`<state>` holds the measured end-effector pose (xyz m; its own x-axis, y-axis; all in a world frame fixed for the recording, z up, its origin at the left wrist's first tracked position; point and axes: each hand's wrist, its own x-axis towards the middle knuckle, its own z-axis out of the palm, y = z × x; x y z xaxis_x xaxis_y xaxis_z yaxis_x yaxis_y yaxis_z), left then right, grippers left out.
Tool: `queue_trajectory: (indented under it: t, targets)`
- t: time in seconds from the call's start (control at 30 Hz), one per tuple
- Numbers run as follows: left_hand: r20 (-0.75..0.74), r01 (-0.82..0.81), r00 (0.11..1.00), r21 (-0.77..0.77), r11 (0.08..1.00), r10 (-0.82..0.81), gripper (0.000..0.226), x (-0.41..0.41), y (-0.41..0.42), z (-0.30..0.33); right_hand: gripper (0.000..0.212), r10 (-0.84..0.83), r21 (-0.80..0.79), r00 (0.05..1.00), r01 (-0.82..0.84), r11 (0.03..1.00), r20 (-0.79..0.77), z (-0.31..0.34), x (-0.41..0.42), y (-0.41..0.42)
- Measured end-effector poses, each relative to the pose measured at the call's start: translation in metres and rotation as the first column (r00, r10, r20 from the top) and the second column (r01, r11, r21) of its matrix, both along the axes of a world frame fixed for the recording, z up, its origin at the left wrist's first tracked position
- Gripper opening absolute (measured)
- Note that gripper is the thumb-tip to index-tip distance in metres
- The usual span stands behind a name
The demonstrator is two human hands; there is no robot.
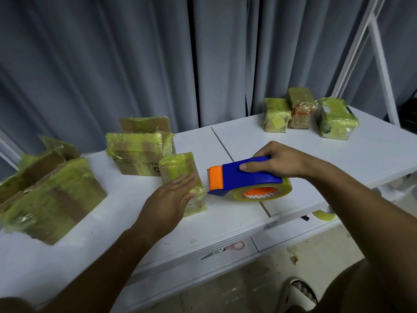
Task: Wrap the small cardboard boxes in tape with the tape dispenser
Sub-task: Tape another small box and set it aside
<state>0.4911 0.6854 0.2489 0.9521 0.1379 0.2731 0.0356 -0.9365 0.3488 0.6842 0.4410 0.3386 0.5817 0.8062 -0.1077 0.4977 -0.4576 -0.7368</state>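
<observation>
Head view, looking down at a white bench (237, 141). A small cardboard box (180, 170), wrapped in glossy yellowish tape, lies near the middle of the bench, its long side running away from the person. The left hand (171, 199) rests flat on its top with straight fingers, pressing it down, forearm reaching in from the lower left. Just to the right of the box, the right hand (277, 162) grasps the tape dispenser (243, 177), fingers curled over its blue plastic body and thumb along the near side. The dispenser's orange nose points at the box, close to its right side; whether they touch is unclear. A thick roll of clear yellowish tape on an orange core sits under the blue cover, resting on the bench.

Behind the small box stands a larger cardboard box with open flaps (140, 152), banded in tape. At the far left lies a big crumpled taped box (49, 195). At the far right corner stand three wrapped parcels (309, 114) close together. On a lower shelf lie scissors with pink handles (225, 248). Grey curtains (135, 53) hang behind.
</observation>
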Motion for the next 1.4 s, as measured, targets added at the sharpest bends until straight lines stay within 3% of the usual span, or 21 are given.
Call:
queue_trajectory:
  t: [0.17,0.33,0.47,0.57,0.6,0.77,0.93,1.1,1.2,1.4]
  targets:
    - [0.010,0.013,1.000,0.014,1.000,-0.013,0.047,0.000,0.002,-0.002,0.060,-0.039,-0.051,0.999,0.040,0.998,0.016,0.000,-0.001,-0.002]
    - [0.045,0.006,0.999,0.013,1.000,-0.006,0.051,0.000,-0.002,-0.006,0.046,-0.083,-0.127,0.981,0.106,0.986,0.177,-0.009,-0.019,0.021]
    - [0.076,0.000,0.997,0.014,1.000,-0.001,0.049,0.001,-0.005,-0.006,0.049,-0.156,-0.168,0.959,0.199,0.965,0.237,-0.012,-0.030,0.029]
    - [0.093,0.029,0.995,0.025,0.999,-0.031,0.046,0.001,-0.013,-0.004,0.048,-0.067,-0.325,0.806,0.311,0.893,0.588,-0.027,-0.042,0.040]
    - [0.095,0.042,0.995,0.024,0.999,-0.045,0.045,0.000,-0.015,-0.005,0.044,-0.074,-0.310,0.771,0.340,0.888,0.633,-0.031,-0.043,0.045]
    - [0.087,0.068,0.994,-0.023,0.997,-0.066,0.045,0.000,-0.009,-0.002,0.046,-0.095,-0.299,0.828,0.303,0.905,0.552,-0.032,-0.046,0.067]
    - [0.109,0.055,0.993,-0.026,0.998,-0.052,0.041,-0.006,-0.007,0.001,0.054,-0.127,-0.271,0.819,0.325,0.906,0.559,-0.030,-0.040,0.064]
    - [0.146,-0.181,0.973,-0.001,0.983,0.179,0.032,0.004,-0.022,-0.004,0.052,-0.174,-0.207,0.831,0.325,0.923,0.528,-0.025,-0.035,0.064]
    - [0.172,-0.211,0.961,-0.040,0.977,0.215,0.038,0.011,-0.027,-0.010,0.052,-0.173,-0.206,0.833,0.322,0.924,0.525,-0.025,-0.037,0.064]
    - [0.203,-0.194,0.966,0.169,0.966,0.158,0.041,0.011,-0.027,-0.010,0.052,-0.176,-0.204,0.826,0.328,0.922,0.535,-0.023,-0.041,0.066]
